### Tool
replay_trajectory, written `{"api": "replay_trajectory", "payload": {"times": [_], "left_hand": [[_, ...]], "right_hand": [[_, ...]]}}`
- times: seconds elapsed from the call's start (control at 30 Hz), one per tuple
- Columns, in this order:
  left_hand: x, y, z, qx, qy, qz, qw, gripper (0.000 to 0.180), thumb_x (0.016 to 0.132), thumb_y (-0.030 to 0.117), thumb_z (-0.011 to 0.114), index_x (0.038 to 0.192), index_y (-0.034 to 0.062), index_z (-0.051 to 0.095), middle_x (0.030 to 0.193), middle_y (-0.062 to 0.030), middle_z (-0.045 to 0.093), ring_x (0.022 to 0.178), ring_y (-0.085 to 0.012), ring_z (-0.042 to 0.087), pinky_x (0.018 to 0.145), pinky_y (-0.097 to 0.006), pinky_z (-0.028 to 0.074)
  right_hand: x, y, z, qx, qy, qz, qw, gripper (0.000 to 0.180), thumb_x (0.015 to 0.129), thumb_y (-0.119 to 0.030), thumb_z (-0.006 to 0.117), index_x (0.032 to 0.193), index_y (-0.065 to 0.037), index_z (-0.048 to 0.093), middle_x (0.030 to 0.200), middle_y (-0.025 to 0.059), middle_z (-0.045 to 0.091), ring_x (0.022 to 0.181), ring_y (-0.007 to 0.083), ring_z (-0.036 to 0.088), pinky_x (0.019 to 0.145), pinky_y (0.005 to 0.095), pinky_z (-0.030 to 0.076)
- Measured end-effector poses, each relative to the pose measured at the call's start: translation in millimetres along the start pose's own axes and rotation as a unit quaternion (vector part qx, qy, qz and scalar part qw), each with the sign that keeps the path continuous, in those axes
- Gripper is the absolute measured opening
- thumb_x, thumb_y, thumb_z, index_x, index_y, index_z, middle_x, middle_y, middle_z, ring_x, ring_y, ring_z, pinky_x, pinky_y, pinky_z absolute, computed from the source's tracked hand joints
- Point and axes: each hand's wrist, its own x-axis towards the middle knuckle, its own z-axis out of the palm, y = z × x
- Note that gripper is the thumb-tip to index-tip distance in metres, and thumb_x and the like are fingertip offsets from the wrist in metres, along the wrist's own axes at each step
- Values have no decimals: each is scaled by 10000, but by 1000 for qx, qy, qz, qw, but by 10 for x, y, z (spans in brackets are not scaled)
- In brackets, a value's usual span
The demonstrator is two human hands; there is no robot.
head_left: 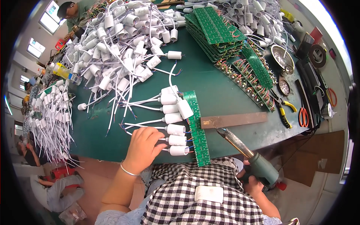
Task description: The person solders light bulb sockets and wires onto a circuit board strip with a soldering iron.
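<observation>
My left hand point(144, 148) curls its fingers and thumb around the white cable end of a lamp socket point(177, 140). More white lamp sockets point(174, 129) lie in a row above and below it. Their open ends face a green circuit board strip point(198, 138), and thin coloured wires run from several of them to its edge. One socket point(185, 108) lies tilted across the strip's upper part. In my right hand point(255, 183) is a soldering iron point(264, 168) with a green handle. Its tip hovers near a brown bar point(234, 120) beside the strip, and touching cannot be judged.
A large heap of white lamp sockets point(123, 48) covers the back left. Stacked green circuit boards point(213, 30) stand at the back right. To the right lie yellow-handled pliers point(287, 112), orange-handled scissors point(303, 117) and a metal bowl point(282, 56). Other people sit at far left.
</observation>
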Motion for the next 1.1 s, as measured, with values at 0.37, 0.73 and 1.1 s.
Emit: {"api": "replay_trajectory", "payload": {"times": [0.37,0.73,1.1], "left_hand": [[507,154,-222,264,209,154,929,221,686,165,678,885,250,723,974,61,558,999,-191,476,833,-350,310],[48,261,33,-55,96,103,989,361,718,129,731,1045,80,587,1013,-76,566,859,-256,553,741,-379,444],[50,339,452,-29,112,125,985,376,709,80,723,1062,121,599,1003,-78,535,821,-274,568,658,-395,475]], "right_hand": [[47,-123,99,-37,35,-28,998,585,849,-365,651,1210,68,496,1086,152,597,682,195,605,605,304,517],[47,-141,98,-66,25,-18,997,619,862,-421,636,1225,57,488,1062,145,606,669,177,603,606,280,497],[36,-105,158,-62,-10,15,998,693,821,-491,665,1241,38,510,759,132,637,596,140,562,511,230,395]]}}
